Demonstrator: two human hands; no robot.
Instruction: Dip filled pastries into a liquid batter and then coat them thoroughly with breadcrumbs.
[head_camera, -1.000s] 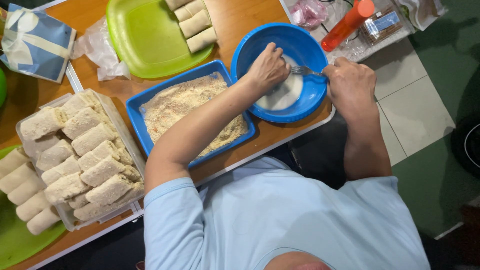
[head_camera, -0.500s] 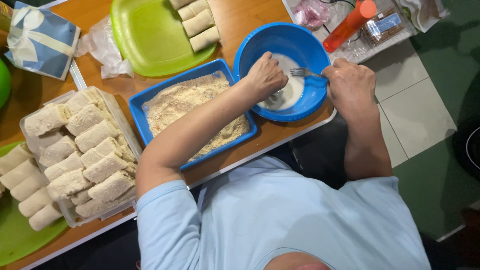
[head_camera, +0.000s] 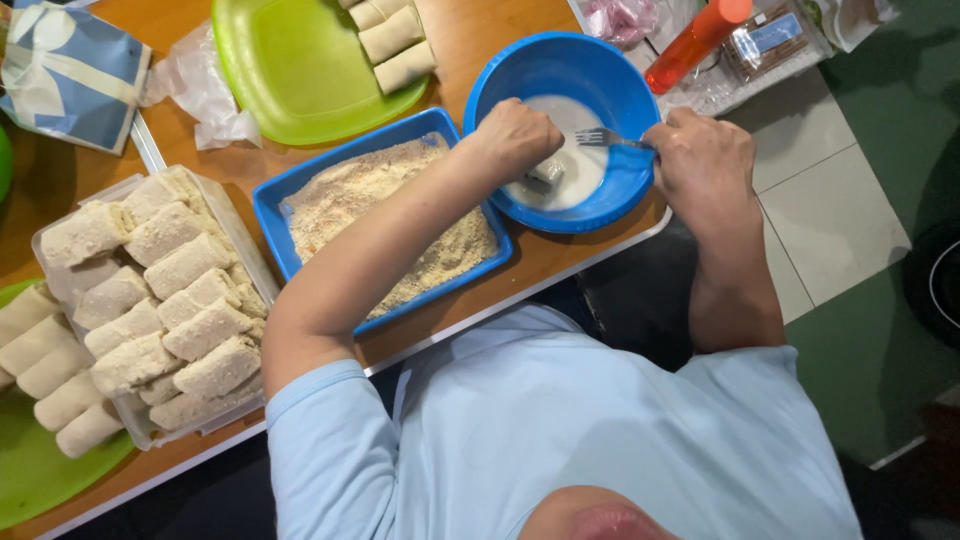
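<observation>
My left hand (head_camera: 515, 135) reaches into a blue bowl (head_camera: 560, 60) of white batter and its fingers close on a small roll (head_camera: 548, 172) lying in the liquid. My right hand (head_camera: 700, 165) rests at the bowl's right rim and grips a metal fork (head_camera: 600, 138), whose tines point into the batter beside the roll. Just left of the bowl stands a blue rectangular tray (head_camera: 275, 200) filled with breadcrumbs (head_camera: 390, 210); my left forearm crosses above it.
A clear container (head_camera: 245, 240) of breaded rolls sits at the left, next to a green plate (head_camera: 40, 480) with more rolls. Another green plate (head_camera: 290, 70) at the back holds plain rolls (head_camera: 395, 40). An orange bottle (head_camera: 690, 40), plastic bags and a blue-white packet (head_camera: 70, 70) lie about.
Both hands stay at the bowl. My left hand has shifted slightly over the batter, and the view has drifted a little.
</observation>
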